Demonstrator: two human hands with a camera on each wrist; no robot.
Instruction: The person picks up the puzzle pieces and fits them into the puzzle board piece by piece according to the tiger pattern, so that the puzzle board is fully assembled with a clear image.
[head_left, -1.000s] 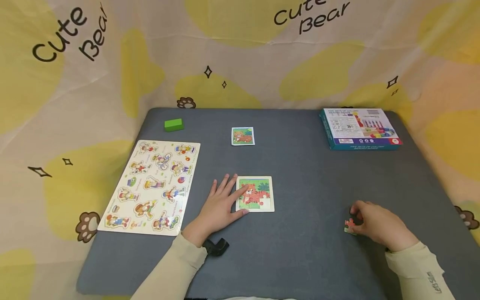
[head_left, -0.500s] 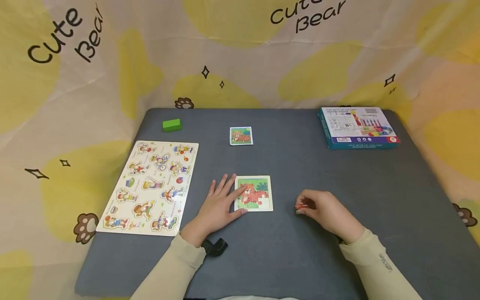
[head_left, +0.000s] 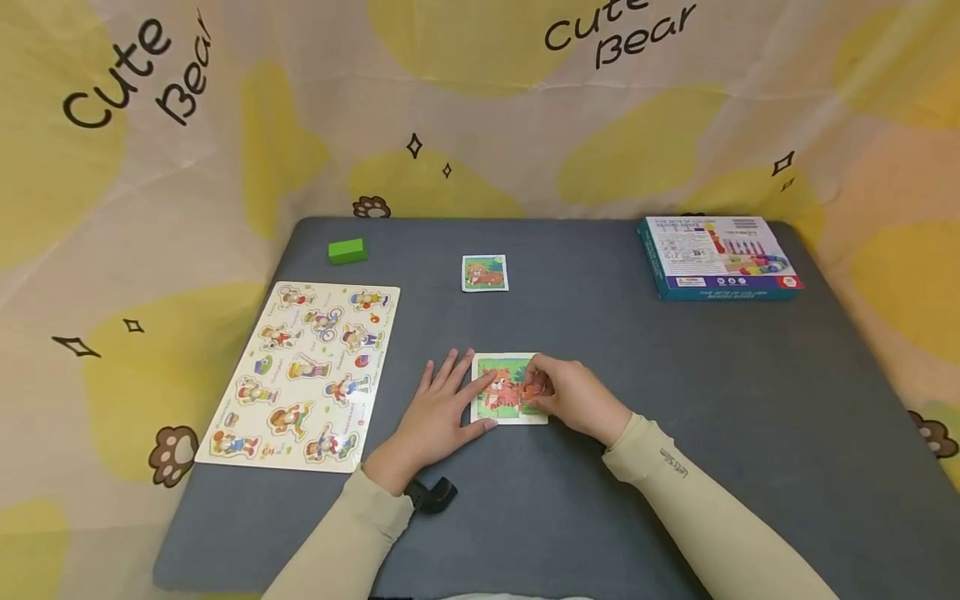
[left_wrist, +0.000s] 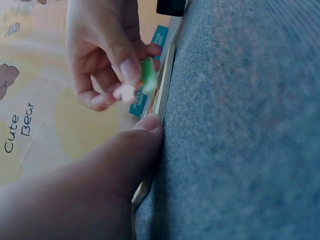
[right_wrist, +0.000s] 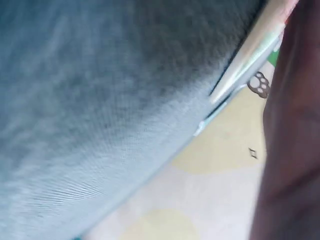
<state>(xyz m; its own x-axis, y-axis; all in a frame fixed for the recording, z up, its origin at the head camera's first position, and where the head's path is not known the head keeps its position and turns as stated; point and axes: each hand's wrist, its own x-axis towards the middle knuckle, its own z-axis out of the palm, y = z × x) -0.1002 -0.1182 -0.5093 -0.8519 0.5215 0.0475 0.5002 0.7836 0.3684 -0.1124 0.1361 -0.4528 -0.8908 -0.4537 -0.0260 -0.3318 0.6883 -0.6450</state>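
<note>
A square jigsaw tray (head_left: 504, 356) with a red tiger picture lies in the middle of the table. My left hand (head_left: 437, 421) rests at its left side, fingers spread, with the index finger on the picture and the thumb at the lower edge. Over the tray's right part, my right hand (head_left: 580, 402) pinches a puzzle piece (left_wrist: 148, 75) between thumb and fingers. In the left wrist view the piece shows green on its face and is tilted above the tray. The right wrist view catches just the tray's corner beside the blurred hand.
A large board (head_left: 318, 375) with sports figures lies at the left. Behind the tray is a small picture card (head_left: 485, 273). A green block (head_left: 347, 251) sits at the back left, and a flat box (head_left: 720, 258) at the back right. Patterned cloth (head_left: 480, 108) hangs behind the table.
My right hand has picked up the puzzle piece from the table on the right and carried it left to over the tray. The left hand has stayed in place.
</note>
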